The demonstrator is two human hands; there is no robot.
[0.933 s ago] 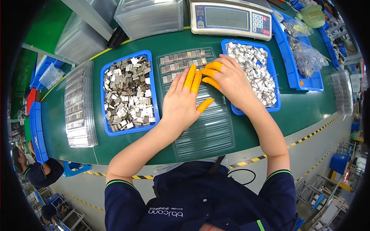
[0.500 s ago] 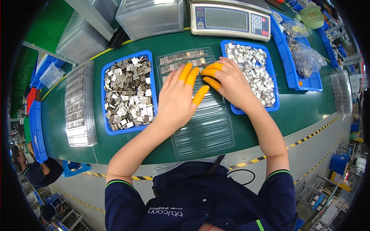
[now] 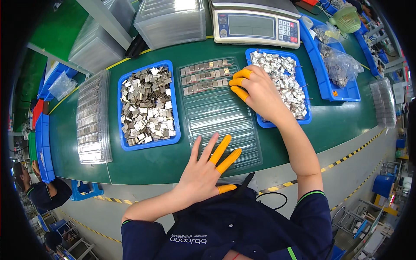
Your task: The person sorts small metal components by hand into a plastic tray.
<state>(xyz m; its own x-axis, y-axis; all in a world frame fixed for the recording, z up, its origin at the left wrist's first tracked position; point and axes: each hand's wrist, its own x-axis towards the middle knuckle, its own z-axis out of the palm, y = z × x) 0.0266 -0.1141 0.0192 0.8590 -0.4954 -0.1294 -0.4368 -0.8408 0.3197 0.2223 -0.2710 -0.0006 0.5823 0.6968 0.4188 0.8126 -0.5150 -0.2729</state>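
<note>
A person's hands in yellow finger cots [image 3: 242, 73] work at a green table [image 3: 143, 171]. The right hand [image 3: 259, 91] bends its fingers at the right end of the third row of small metal connectors [image 3: 206, 86]; whether it grips one cannot be told. The rows fill the far end of a clear ribbed tray [image 3: 221, 115], between a left blue bin [image 3: 151, 144] of metal shells [image 3: 147, 104] and a right blue bin [image 3: 301, 69] of white wired parts [image 3: 288, 86]. The left hand [image 3: 201, 175], fingers spread and holding nothing, is at the tray's near end.

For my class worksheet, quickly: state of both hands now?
Left hand: open, spread, nothing visibly held.
Right hand: curled at the clear ribbed tray; grip cannot be told.
</note>
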